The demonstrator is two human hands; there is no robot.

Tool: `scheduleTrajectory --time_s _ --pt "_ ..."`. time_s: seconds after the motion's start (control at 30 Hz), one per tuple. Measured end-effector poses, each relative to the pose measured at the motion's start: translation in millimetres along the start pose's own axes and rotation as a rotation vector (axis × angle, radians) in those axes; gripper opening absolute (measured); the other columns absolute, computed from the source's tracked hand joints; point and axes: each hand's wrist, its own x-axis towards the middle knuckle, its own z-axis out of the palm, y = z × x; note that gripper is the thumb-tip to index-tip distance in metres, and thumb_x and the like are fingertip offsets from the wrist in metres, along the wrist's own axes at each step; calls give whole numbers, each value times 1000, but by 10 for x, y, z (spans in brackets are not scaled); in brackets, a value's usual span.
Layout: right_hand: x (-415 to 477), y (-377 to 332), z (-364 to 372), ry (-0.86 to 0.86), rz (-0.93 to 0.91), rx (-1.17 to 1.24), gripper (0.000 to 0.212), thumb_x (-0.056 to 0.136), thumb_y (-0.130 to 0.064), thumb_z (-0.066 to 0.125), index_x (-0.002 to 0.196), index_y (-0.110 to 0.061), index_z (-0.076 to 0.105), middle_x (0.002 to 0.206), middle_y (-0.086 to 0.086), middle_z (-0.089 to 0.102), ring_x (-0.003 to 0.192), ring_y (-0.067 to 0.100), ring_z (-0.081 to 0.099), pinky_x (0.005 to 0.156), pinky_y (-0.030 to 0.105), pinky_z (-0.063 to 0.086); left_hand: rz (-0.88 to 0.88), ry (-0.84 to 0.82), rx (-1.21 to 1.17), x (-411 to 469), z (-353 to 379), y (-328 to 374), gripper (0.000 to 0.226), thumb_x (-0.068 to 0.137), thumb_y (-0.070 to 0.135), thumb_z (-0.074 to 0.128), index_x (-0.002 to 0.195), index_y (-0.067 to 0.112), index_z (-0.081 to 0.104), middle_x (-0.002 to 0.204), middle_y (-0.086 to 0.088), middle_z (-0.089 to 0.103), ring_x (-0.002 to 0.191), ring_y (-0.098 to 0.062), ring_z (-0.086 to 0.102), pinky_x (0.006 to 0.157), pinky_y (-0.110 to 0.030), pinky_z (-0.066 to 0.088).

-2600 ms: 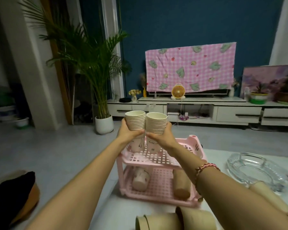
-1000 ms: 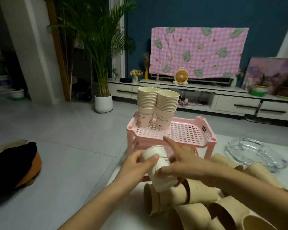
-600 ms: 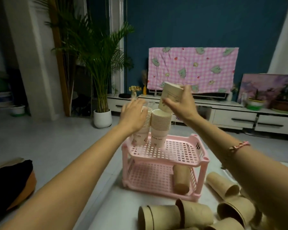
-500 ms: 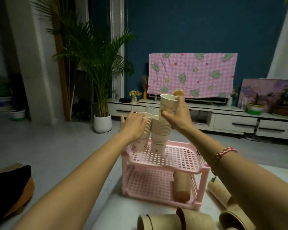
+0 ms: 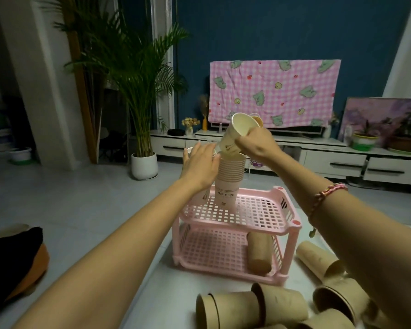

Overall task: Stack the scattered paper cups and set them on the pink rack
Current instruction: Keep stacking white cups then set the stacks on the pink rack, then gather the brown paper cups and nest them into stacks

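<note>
- The right hand (image 5: 256, 144) holds one white cup (image 5: 237, 136). Its fingers are curled round the cup's side, near the bottom.
- The cup is tilted. Its open mouth is above the fingers. Its bottom is just below the fingertips, at the mouth of the right stack (image 5: 229, 179).
- The right stack stands up straight under the right fingers, on the top shelf of the pink rack (image 5: 259, 217).
- The left hand (image 5: 199, 167) lies on the left stack (image 5: 204, 197). Its fingers look quite straight and close together, and they rest near the top of that stack.
- The left stack is under and behind the left fingers, also on the top shelf. The hand hides most of it. It is just beside the right stack, but I cannot tell if they touch.
- The left fingertips are just beside the bottom of the cup.
- One brown cup (image 5: 259, 255) lies on its side on the low shelf, well below the right fingers.
- More brown cups (image 5: 237, 307) lie on their sides on the floor in front of the rack, far below both hands.
- A bracelet (image 5: 330, 191) is on the right wrist, back from the fingers.
- A plant (image 5: 138, 67) stands far past the left fingers. A pink cloth (image 5: 273, 91) hangs far past the right fingers.
</note>
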Motion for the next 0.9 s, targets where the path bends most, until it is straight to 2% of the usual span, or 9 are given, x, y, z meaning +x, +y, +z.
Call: scheduleTrajectory --time_s 0.13,0.27,0.33,0.43,0.5,0.57,0.7,0.8,0.9 --pt "-43 -158 -191 -107 -42 -79 32 79 -28 43 92 -1 52 85 13 51 80 28 48 57 28 36 9 -48 84 58 70 -29 44 99 28 28 141 17 30 153 -4 29 145 -23 12 116 -55 -2" --pt "-113 -353 -221 -395 98 -239 50 92 -18 40 136 4 32 131 25 43 123 34 42 93 36 38 51 -22 134 70 93 -15 48 98 24 28 145 18 20 154 -4 25 145 -21 10 112 -57 -11" --pt "-104 -400 -164 -532 151 -298 50 92 -9 37 139 3 26 122 23 41 122 32 40 92 34 34 51 -24 128 62 99 -12 54 97 22 31 147 15 12 155 -5 22 145 -20 9 113 -57 -12" --pt "-99 -365 -71 -622 138 -367 46 84 -4 43 130 -1 37 113 16 38 106 29 37 84 33 29 35 -6 70 37 113 -35 69 94 22 39 147 18 -5 156 -7 18 145 -20 11 113 -55 -10" --pt "-67 -266 -16 -485 52 -300 34 78 -4 47 112 -1 50 118 19 38 110 31 36 88 39 32 70 3 66 29 111 -41 74 93 22 42 146 27 -9 157 -5 13 145 -21 11 112 -57 -8" --pt "-75 -160 37 -313 -29 -157 44 78 -6 49 122 -3 46 135 20 32 122 35 37 96 40 35 97 -22 131 26 116 -44 67 94 23 40 147 29 -1 158 -4 7 145 -20 6 111 -58 -10" --pt "-221 -35 25 -267 -145 -100 67 79 -7 55 141 -8 28 148 16 28 133 31 33 108 39 34 83 -74 205 25 105 -13 56 96 29 33 147 21 12 159 -5 2 146 -19 -3 110 -58 -12" --pt "-509 -31 -202 -57 -190 2 58 80 -6 56 135 -9 37 143 12 39 130 24 39 104 31 32 65 -26 141 -120 -19 56 58 96 33 35 147 20 12 159 -4 2 145 -17 -5 112 -55 -12" --pt "-1175 89 -496 -172 -165 131 41 85 -9 54 124 -15 48 125 0 54 115 14 50 97 27 41 69 39 -18 -656 -174 168 49 94 27 42 141 19 32 157 -2 13 145 -16 3 117 -49 -4"
